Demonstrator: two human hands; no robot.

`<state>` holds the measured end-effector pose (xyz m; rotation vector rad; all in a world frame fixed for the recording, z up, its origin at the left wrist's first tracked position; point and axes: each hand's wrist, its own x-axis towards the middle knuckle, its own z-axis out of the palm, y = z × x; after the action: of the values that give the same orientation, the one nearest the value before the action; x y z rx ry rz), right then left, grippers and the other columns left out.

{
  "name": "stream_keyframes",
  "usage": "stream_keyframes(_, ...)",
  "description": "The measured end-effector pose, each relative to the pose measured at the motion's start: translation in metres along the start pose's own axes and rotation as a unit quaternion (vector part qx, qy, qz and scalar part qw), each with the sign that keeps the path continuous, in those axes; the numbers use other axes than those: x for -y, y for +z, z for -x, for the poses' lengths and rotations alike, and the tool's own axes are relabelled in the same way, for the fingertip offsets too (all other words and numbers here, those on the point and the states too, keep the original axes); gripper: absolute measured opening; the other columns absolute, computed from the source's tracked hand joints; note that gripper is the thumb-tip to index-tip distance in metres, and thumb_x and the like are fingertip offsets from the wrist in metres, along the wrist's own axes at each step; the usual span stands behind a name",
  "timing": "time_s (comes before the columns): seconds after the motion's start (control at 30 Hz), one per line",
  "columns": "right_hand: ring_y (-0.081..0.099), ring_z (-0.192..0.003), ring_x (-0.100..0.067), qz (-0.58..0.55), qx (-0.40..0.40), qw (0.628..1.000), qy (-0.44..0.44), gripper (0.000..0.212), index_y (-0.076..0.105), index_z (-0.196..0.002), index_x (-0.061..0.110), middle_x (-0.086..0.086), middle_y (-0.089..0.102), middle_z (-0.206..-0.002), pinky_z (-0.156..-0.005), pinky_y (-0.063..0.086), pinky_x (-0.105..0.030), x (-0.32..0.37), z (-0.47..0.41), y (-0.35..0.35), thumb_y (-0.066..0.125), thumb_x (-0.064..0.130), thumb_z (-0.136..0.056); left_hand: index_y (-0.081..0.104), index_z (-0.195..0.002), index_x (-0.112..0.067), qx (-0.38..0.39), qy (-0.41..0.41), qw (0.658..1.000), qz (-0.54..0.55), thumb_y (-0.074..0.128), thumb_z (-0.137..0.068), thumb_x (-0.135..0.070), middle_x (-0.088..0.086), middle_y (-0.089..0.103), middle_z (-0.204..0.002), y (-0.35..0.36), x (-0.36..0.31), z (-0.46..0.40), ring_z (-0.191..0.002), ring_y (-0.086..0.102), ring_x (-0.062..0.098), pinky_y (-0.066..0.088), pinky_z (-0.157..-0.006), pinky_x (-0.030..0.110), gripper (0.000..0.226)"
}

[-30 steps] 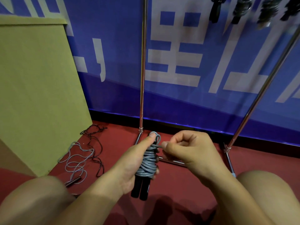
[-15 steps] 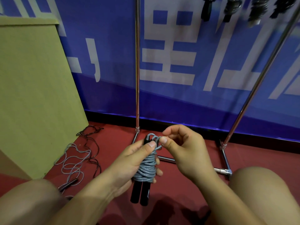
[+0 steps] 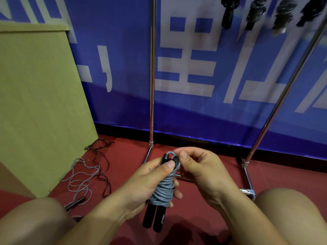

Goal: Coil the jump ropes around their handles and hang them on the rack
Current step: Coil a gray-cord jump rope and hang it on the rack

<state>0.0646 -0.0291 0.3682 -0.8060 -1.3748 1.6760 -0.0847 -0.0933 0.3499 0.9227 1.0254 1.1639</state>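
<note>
At the far left a tall olive-green board (image 3: pixel 35 103) leans against the wall. Beside its foot, on the red floor (image 3: pixel 212 191), lie two uncoiled ropes: a loose grey rope (image 3: pixel 79 181) in slack loops with its dark handle near my left knee (image 3: pixel 30 221), and a thin black rope (image 3: pixel 102 165) tangled just behind it.

My left hand (image 3: pixel 146 183) grips the grey jump rope (image 3: pixel 162 191) I am working on. My fingers curl round the back of the bundle and my thumb presses down on the upper turns. The cord is wound in tight coils around the two black handles (image 3: pixel 154 218), which stick out side by side below my palm; a small pale mark shows on the right one, too small to read.

Just right of that, my right hand (image 3: pixel 200 170) pinches the small loop of cord at the top of the bundle between thumb and forefinger, the other fingers curled in.

Behind my hands stands the chrome rack (image 3: pixel 151 85), one upright straight ahead, a second slanting up to the right, its foot bars on the floor. Four coiled ropes (image 3: pixel 256 11) hang at the top right, blurred.

The blue banner (image 3: pixel 123 50) behind carries big white characters, cut off by the frame; I think one could be 里, but cannot be sure

My right knee (image 3: pixel 292 218) fills the lower right corner
</note>
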Motion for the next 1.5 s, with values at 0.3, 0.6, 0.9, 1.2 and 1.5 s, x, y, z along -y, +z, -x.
stream_keyframes(0.3, 0.061, -0.07, -0.013, 0.028, -0.029, 0.999, -0.016, 0.012, 0.07, -0.086, 0.009, -0.003, 0.07, -0.075, -0.064, 0.052, -0.022, -0.003, 0.001, 0.003, 0.073, 0.017, -0.078, 0.062, -0.115, -0.01, -0.011, -0.008, 1.0, -0.009, 0.065, -0.082, -0.046, 0.015, 0.063, -0.081, 0.001, 0.003, -0.003, -0.072, 0.069, 0.033, 0.057, -0.058, 0.037, 0.049)
stream_keyframes(0.6, 0.062, -0.067, -0.007, 0.164, -0.091, 0.976, -0.114, 0.012, 0.069, -0.08, 0.019, 0.005, 0.071, -0.075, -0.064, 0.052, -0.023, -0.01, 0.002, 0.007, 0.071, 0.011, -0.088, 0.067, -0.103, -0.01, 0.018, 0.04, 0.999, -0.018, 0.071, -0.081, -0.034, 0.009, 0.066, -0.081, 0.001, 0.006, -0.005, -0.07, 0.068, 0.021, 0.056, -0.061, 0.035, 0.032)
stream_keyframes(0.9, 0.063, -0.067, -0.011, 0.103, -0.075, 0.987, -0.101, 0.009, 0.071, -0.08, 0.01, -0.005, 0.071, -0.072, -0.063, 0.053, -0.023, -0.011, 0.0, 0.006, 0.07, 0.011, -0.088, 0.068, -0.108, -0.015, -0.073, 0.106, 0.985, -0.113, 0.07, -0.072, -0.046, 0.018, 0.068, -0.098, -0.002, 0.013, -0.012, -0.09, 0.063, 0.021, 0.053, -0.086, 0.044, 0.049)
stream_keyframes(1.2, 0.05, -0.053, -0.007, 0.013, -0.041, 0.996, -0.073, 0.015, 0.07, -0.094, 0.008, 0.0, 0.063, -0.064, -0.055, 0.046, -0.021, -0.009, -0.002, 0.004, 0.056, 0.005, -0.096, 0.071, -0.093, -0.025, -0.071, 0.144, 0.982, -0.104, 0.059, -0.086, -0.03, 0.007, 0.065, -0.072, -0.001, 0.011, -0.01, -0.072, 0.068, 0.03, 0.056, -0.063, 0.039, 0.015)
stream_keyframes(1.5, 0.053, -0.066, -0.031, 0.023, 0.027, 0.999, -0.014, 0.026, 0.066, -0.084, 0.01, -0.011, 0.063, -0.072, -0.065, 0.045, -0.04, -0.013, -0.003, -0.001, 0.069, 0.036, -0.085, 0.069, -0.094, -0.013, -0.054, 0.121, 0.987, -0.09, 0.068, -0.082, -0.046, 0.015, 0.064, -0.07, -0.003, 0.007, -0.011, -0.063, 0.067, 0.025, 0.054, -0.057, 0.034, 0.034)
